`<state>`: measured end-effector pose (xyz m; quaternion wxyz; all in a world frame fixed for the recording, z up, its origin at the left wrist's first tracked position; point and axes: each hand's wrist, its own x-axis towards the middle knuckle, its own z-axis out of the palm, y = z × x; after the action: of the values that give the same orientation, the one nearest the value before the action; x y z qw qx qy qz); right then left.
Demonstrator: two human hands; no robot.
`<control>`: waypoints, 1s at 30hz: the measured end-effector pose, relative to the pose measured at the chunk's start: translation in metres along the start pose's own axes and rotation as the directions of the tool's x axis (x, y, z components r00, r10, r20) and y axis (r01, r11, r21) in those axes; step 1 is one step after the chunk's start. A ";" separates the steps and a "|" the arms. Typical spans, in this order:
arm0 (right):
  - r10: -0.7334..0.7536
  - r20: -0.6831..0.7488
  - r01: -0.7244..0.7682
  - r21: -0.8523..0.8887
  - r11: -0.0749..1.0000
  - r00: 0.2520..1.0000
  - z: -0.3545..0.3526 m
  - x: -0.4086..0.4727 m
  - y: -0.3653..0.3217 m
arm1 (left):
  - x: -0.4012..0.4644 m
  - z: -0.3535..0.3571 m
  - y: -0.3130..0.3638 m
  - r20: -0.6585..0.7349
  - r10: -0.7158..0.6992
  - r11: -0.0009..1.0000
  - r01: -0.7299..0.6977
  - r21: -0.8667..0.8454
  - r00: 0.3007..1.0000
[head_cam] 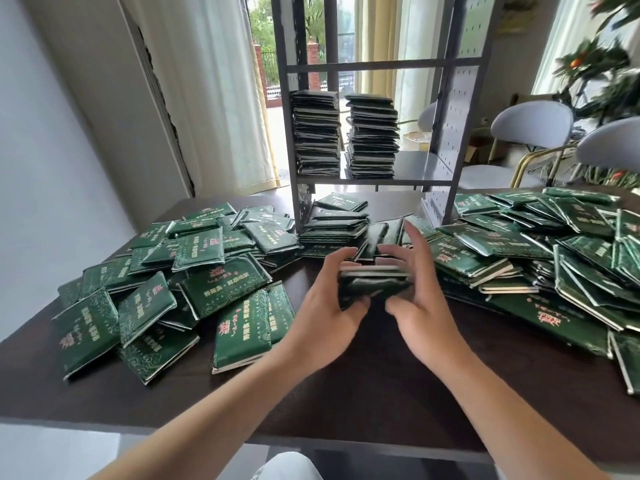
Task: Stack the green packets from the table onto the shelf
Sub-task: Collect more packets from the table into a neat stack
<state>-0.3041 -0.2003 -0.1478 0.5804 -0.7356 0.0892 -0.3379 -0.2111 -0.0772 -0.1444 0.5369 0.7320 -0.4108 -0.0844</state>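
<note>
Left hand [327,306] and right hand [420,308] outstretched above dark wooden desk [363,393], fingers [337,259] curled, clasping small blurred stack of glossy green packets [372,284] from both sides.

The green packets [242,327] lying left of the two hands carry pale printed characters and a small reddish emblem near one end, but the print is too small and blurred to read. The packets [540,317] right of the hands bear the same kind of marking, equally illegible. No readable number or brand shows anywhere.
</note>
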 end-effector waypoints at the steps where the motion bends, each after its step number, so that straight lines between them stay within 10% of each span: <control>1: -0.001 0.011 0.002 -0.052 0.999 1.000 0.001 -0.001 0.001 | -0.001 0.003 -0.001 -0.001 -0.016 1.000 0.016 -0.012 1.000; 11: 0.064 0.023 -0.063 -0.044 0.997 0.998 -0.002 0.002 0.003 | 0.012 0.003 0.004 -0.103 -0.137 0.897 0.079 -0.434 0.985; 21: 0.191 0.012 -0.187 -0.136 0.973 0.982 0.001 0.005 0.004 | 0.011 -0.045 0.007 0.053 -0.189 0.967 0.177 0.181 0.981; 25: 0.238 0.039 -0.229 -0.162 0.960 0.970 0.000 0.005 0.010 | 0.008 -0.086 0.015 -0.016 -0.270 0.579 0.175 0.796 0.963; 30: 0.257 0.056 -0.241 -0.203 0.949 0.965 0.001 0.005 0.011 | -0.004 -0.094 0.012 -0.028 -0.480 0.316 0.202 0.927 0.877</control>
<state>-0.2964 -0.2059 -0.1560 0.5471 -0.7847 0.1901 -0.2209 -0.1671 -0.0078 -0.0967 -0.0386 0.9556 -0.2877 -0.0514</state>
